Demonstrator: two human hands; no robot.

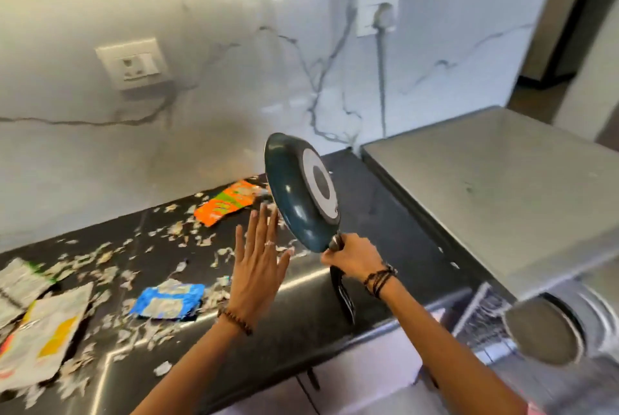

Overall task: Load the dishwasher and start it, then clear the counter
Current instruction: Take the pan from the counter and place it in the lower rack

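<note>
1. The right hand [351,259] was wrapped around the black handle of the dark teal, round non-stick frying pan [299,192], fingers curled tight where the handle joined the pan. The pan was held in the air above the black glossy stone counter [301,314], tipped on edge with its grey and white base disc facing the camera and right.

2. The left hand [256,267] was flat, fingers straight and together, holding nothing. Its fingertips stood just beside the pan's lower rim; whether they touched it could not be told.

3. The grey-topped dishwasher [495,187] stood to the right of the counter. A white wire rack [482,317] showed at its front, blurred.

4. Risk, grip: the pan was carried by one hand at the handle alone. A slip or twist would probably drop it onto the stone counter or the appliance top.

5. Risk, residue: tipped this way, anything left inside the pan could spill onto the counter.

6. Risk, clutter: the orange and green foil wrapper [224,202], the blue and silver wrapper [169,302], the white and yellow pouch [40,344] and the scattered pale paper scraps [110,260] lay below and left. A sweep of the flat hand could push scraps off the edge.

7. Risk, loading: the rack was hard to see, so the pan might foul it on entry.
</note>
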